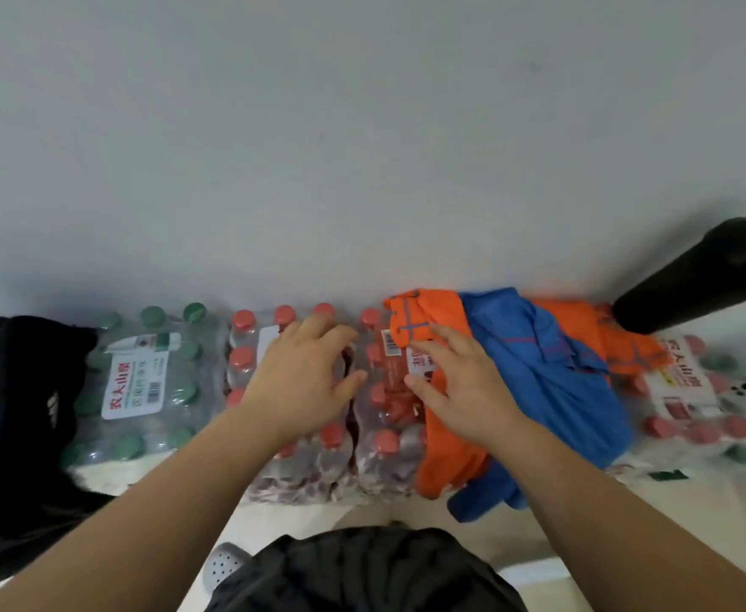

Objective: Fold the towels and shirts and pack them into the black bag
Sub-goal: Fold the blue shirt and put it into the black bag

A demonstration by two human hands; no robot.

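Left grip, fingers spread, lies on a red-capped pack. Right grip, also spread, touches the orange cloth, which is heaped with a blue cloth across the packs. The black bag sits at the row's left end, beside a green-capped pack.

A single camera sits on my head, facing forward and tilted down past my chest. My left hand and right hand land near the middle of the wide-angle view, close to the lens, with my forearms entering from the bottom corners. Beyond the hands the wall fills the upper half. Left of my left hand the bag reaches the edge. Below the hands, my lap is nearest.
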